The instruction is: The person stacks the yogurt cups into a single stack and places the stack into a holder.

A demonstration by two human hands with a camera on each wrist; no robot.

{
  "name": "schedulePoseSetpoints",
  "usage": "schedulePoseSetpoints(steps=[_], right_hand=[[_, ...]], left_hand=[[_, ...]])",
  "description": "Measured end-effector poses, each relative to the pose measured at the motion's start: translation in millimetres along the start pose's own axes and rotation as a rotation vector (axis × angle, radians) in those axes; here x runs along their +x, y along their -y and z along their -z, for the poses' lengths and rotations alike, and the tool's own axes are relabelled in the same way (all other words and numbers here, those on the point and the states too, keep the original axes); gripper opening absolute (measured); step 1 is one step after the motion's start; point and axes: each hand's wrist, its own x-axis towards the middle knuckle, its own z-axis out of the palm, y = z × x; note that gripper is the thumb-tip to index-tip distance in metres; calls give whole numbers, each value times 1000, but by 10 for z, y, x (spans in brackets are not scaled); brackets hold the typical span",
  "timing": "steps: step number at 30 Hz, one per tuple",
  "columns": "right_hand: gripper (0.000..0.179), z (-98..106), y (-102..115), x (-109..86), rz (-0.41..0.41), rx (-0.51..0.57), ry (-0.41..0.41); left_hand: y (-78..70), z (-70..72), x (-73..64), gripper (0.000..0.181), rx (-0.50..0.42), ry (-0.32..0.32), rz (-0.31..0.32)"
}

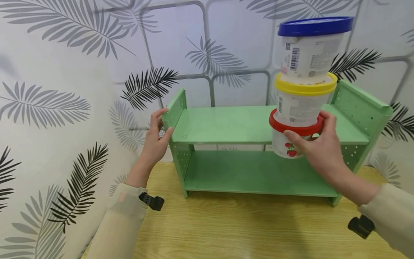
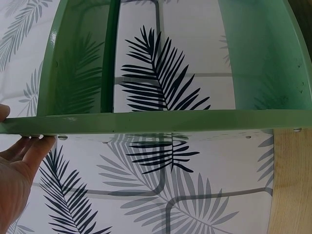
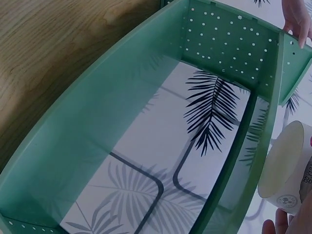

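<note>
A stack of three white tubs stands in front of the upper right part of a green two-tier shelf [image 1: 223, 124]. On top is the tub with a blue lid [image 1: 307, 54], then the one with a yellow lid [image 1: 299, 106], and lowest the one with a red lid [image 1: 280, 144]. My right hand [image 1: 323, 149] grips the lowest tub from its right side, thumb in front. Its bare white bottom [image 3: 282, 163] shows in the right wrist view. My left hand [image 1: 156, 138] holds the shelf's left side panel [image 2: 87, 123], thumb and fingers on opposite faces.
The shelf stands on a wooden table [image 1: 223, 226] against a wall [image 1: 239, 39] with leaf patterns. Its perforated right side panel [image 1: 359, 100] rises right of the tubs. Below is the lower shelf board [image 1: 242, 171]. A dark strapped device [image 1: 152, 201] sits on the left wrist.
</note>
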Motion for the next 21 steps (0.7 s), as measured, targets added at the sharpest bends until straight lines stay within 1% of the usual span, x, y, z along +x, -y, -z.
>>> schedulePoseSetpoints(steps=[4, 10, 17, 21], right_hand=[[78, -25, -16, 42, 0, -2, -2], [79, -86, -35, 132, -11, -26, -8], [82, -185, -67, 241, -17, -21, -2], [83, -253, -74, 296, -21, -8, -12]], left_hand=[[0, -4, -2, 48, -4, 0, 5], [-2, -1, -1, 49, 0, 0, -4], [-6, -1, -3, 48, 5, 2, -2], [-6, 1, -10, 48, 7, -1, 2]])
